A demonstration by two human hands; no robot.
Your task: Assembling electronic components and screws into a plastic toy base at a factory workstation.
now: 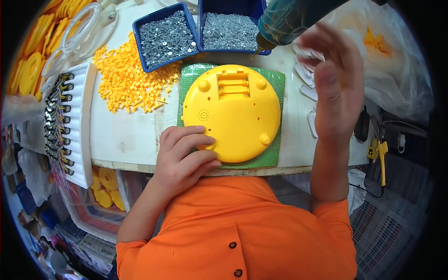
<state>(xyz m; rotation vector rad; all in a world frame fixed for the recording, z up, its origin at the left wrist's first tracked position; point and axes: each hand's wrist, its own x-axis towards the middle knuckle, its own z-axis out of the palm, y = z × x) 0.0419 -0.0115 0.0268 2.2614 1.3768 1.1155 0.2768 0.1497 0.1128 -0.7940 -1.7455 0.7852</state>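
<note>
A round yellow plastic casing [233,126] lies on a green mat [268,163] with its battery compartment [234,87] facing up; that compartment looks bare of batteries. My left hand [184,156] rests at the casing's lower left edge, fingers apart and laid over the rim, the thumb hidden. Raised at the right, my right hand [333,88] is blurred by motion, its fingers stretched and the thumb apart, with nothing seen in it. Beside its fingertips a teal power screwdriver [289,21] hangs from the top, its tip pointing down left above the mat's upper edge.
Blue bins of small screws [228,28] and round metal pieces [165,37] stand at the back. Small yellow plastic pieces [133,77] are heaped at left, beside a white foam tray [81,126] of wired parts. White curved pieces [308,93] and a plastic bag [392,60] lie right.
</note>
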